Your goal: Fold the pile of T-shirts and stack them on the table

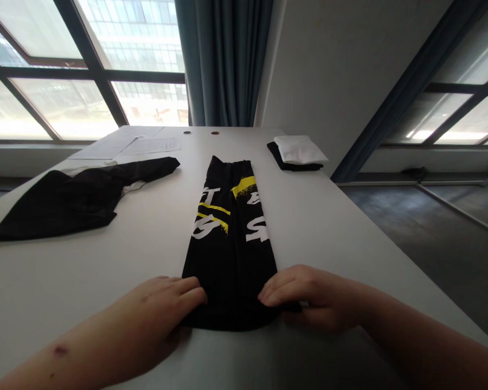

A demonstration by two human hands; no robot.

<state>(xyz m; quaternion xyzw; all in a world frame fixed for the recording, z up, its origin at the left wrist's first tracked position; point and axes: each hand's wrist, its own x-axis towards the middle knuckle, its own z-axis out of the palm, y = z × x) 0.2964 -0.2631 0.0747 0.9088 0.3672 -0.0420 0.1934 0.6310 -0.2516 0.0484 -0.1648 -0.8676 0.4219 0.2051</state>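
Note:
A black garment (233,260) with white lettering and yellow marks lies folded into a long narrow strip at the middle of the white table (146,260). My left hand (168,300) grips its near left corner, fingers closed over the edge. At the near right corner my right hand (303,295) pinches the fabric, with a small dark bit of cloth showing between thumb and fingers. The near hem spans between both hands, close to the table.
Another black garment (69,197) lies loosely spread on the left, with something pale under it. Paper sheets (150,145) are at the back left. Toward the back right, a folded white cloth (300,149) rests on a folded black cloth (301,167). Windows and a curtain stand behind.

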